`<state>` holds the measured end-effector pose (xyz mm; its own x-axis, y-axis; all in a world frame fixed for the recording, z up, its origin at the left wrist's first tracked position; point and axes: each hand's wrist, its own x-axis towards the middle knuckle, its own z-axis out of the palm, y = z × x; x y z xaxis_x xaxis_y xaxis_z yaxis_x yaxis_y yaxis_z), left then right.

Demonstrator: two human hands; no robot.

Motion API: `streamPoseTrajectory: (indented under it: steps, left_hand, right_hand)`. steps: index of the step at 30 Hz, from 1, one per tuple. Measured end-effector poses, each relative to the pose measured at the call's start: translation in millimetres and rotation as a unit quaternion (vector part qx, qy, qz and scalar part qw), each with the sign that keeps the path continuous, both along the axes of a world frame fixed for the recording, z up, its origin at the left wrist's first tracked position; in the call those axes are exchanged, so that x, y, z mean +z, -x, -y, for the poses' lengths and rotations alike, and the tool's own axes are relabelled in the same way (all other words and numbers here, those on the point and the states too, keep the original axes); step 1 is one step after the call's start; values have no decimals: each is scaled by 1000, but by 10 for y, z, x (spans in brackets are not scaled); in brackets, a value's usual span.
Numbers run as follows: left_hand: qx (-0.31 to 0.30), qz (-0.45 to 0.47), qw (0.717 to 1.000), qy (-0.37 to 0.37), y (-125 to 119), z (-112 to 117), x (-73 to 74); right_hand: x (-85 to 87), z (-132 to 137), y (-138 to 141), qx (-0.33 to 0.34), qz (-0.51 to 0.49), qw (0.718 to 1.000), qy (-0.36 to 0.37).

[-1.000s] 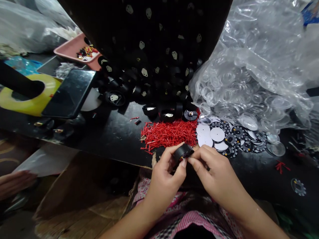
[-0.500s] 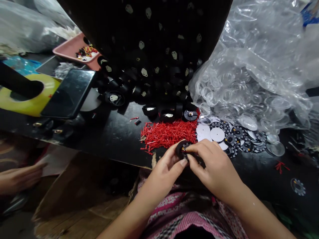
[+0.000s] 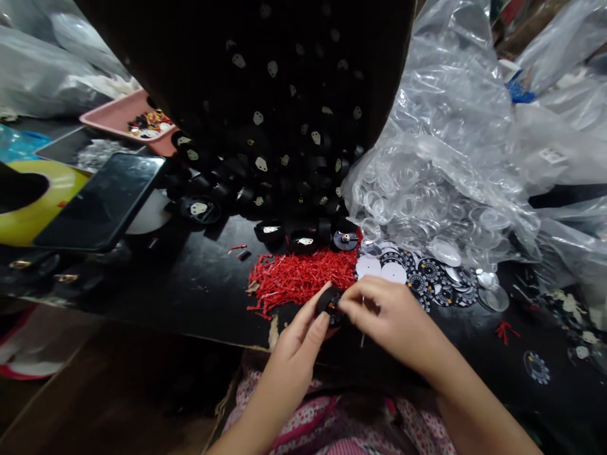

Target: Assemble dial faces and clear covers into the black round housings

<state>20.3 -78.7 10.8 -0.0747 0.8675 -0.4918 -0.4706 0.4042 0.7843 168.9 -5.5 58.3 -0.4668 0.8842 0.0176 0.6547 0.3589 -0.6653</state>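
Note:
My left hand (image 3: 296, 344) grips a small round black gauge housing (image 3: 327, 303) between thumb and fingers, its printed dial face turned toward my right hand. Over that dial, my right hand (image 3: 391, 316) has thumb and forefinger pinched together; whatever is at their tips is too small to make out. A thin shiny rod (image 3: 363, 338) shows below the right fingers, and I cannot tell how it is held. Just beyond the hands lies a heap of red pointers (image 3: 303, 275). White and black printed dial discs (image 3: 429, 270) are piled right of it.
Black housings (image 3: 199, 208) spill from a large dark container (image 3: 284, 38). Clear round covers (image 3: 403, 202) fill a plastic bag at right. A phone (image 3: 104, 202), yellow tape roll (image 3: 71, 183) and pink tray (image 3: 114, 109) stand left. One loose dial (image 3: 537, 366) lies right.
The view has shifted, so the table's contents appear further left and lower. My right fingers have drawn into a tighter pinch at the dial, and the thin rod now shows. The other person's hand at left is out of view.

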Motion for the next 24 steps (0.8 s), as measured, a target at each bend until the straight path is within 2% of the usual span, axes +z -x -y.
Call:
streamPoseTrajectory:
  steps: [1, 2, 4, 7, 10, 14, 16, 18, 19, 21, 24]
  left_hand:
    - [15, 8, 1000, 2, 6, -8, 1]
    - [28, 19, 999, 3, 4, -14, 3]
    - [30, 28, 999, -5, -15, -21, 4]
    - [21, 28, 999, -10, -40, -33, -2]
    - [33, 65, 997, 12, -23, -61, -13]
    - [24, 143, 989, 31, 29, -112, -7]
    - [21, 194, 979, 54, 45, -138, 8]
    - [17, 240, 968, 76, 50, -161, 21]
    - [13, 253, 964, 81, 49, -170, 24]
    - [6, 250, 966, 66, 39, -180, 21]
    - [2, 180, 984, 20, 12, -164, 0]
  right_hand:
    - [-27, -127, -30, -30, 0, 999, -18]
    - [-63, -259, -54, -89, 25, 994, -65]
    - [-143, -503, -82, -151, 120, 970, -148]
    - [-224, -729, -121, -132, 192, 952, -200]
    - [-225, -754, -209, -128, 171, 951, -222]
    - [-148, -487, -266, -146, 104, 942, -285]
    - [-112, -246, -209, -80, 48, 945, -314]
    - [-96, 8, -122, 14, 12, 952, -306]
    - [-96, 120, -83, 38, 4, 954, -298]
    - [-104, 281, -36, 57, 0, 957, -286]
    - [-102, 344, -35, 60, -17, 961, -269]
